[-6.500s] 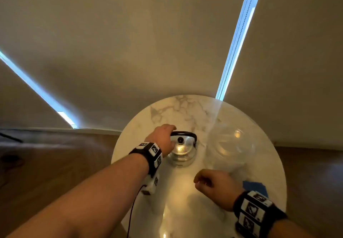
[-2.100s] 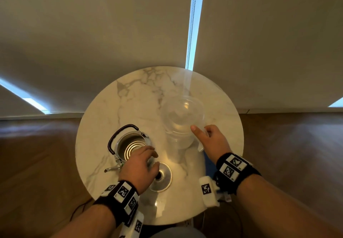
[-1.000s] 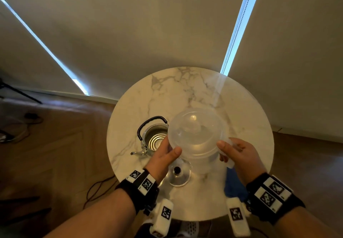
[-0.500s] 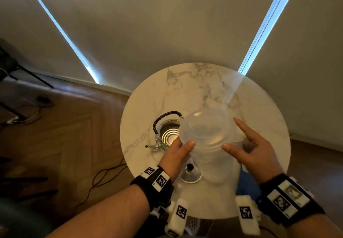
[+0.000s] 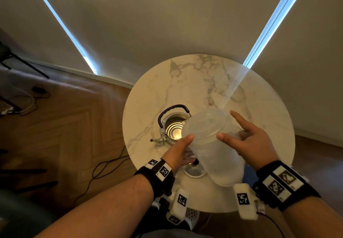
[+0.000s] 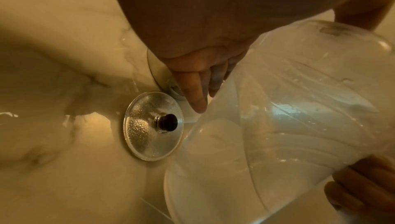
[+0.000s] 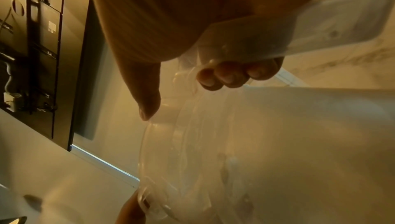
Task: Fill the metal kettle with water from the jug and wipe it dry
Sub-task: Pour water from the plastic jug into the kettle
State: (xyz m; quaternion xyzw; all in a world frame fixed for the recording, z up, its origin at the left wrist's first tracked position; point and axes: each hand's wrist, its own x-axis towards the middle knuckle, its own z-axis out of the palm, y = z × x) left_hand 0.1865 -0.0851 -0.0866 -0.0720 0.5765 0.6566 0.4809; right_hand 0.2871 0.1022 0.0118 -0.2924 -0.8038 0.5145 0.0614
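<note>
1. While the jug (image 5: 213, 144) leans toward ten o'clock above the open kettle (image 5: 172, 126), the right hand (image 5: 252, 143) curls its fingers round the handle.
2. The left hand (image 5: 178, 154) presses straight fingers against its side.

Kettle (image 5: 174, 128) is shiny metal, jug (image 5: 213, 154) translucent plastic, table (image 5: 185, 81) glossy marble.

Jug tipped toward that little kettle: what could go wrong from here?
1. The jug has a wide mouth and the kettle a small opening, so water could splash onto the table.
2. No hand steadies the kettle; a bump from the jug's rim might shift it.
3. The lid lies right under the jug, by the left hand, and could get knocked.
</note>
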